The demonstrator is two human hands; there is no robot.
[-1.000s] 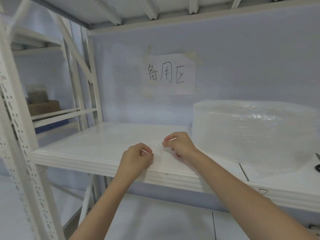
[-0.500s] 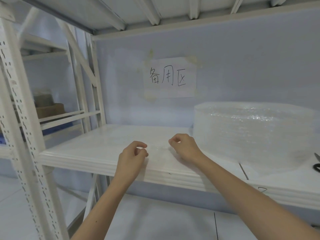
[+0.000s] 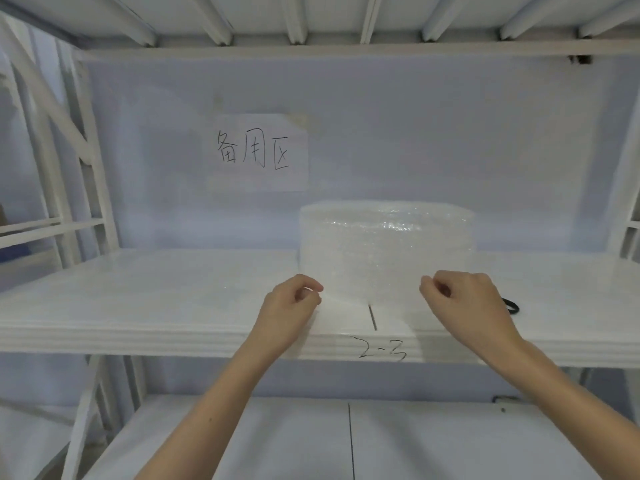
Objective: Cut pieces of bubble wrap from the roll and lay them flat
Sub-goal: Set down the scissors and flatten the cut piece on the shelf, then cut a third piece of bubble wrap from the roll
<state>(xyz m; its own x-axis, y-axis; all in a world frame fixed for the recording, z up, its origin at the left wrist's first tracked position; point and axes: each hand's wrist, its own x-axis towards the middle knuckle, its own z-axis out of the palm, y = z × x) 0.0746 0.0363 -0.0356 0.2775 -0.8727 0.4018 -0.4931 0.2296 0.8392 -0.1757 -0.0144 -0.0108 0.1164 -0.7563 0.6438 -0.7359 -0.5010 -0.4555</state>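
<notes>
The light around me is soft, even and cool, washing everything pale blue-white with low contrast. Shadows are faint: only a weak grey smudge under my left hand [image 3: 289, 308] and right hand [image 3: 464, 301]. Small sparkles of glare sit on the top of the clear plastic bubble wrap roll [image 3: 386, 244]. The white shelf board [image 3: 138, 289] looks nearly blown out. Uprights bow outward at both edges from the wide lens, and the far left side is smeared and soft.
</notes>
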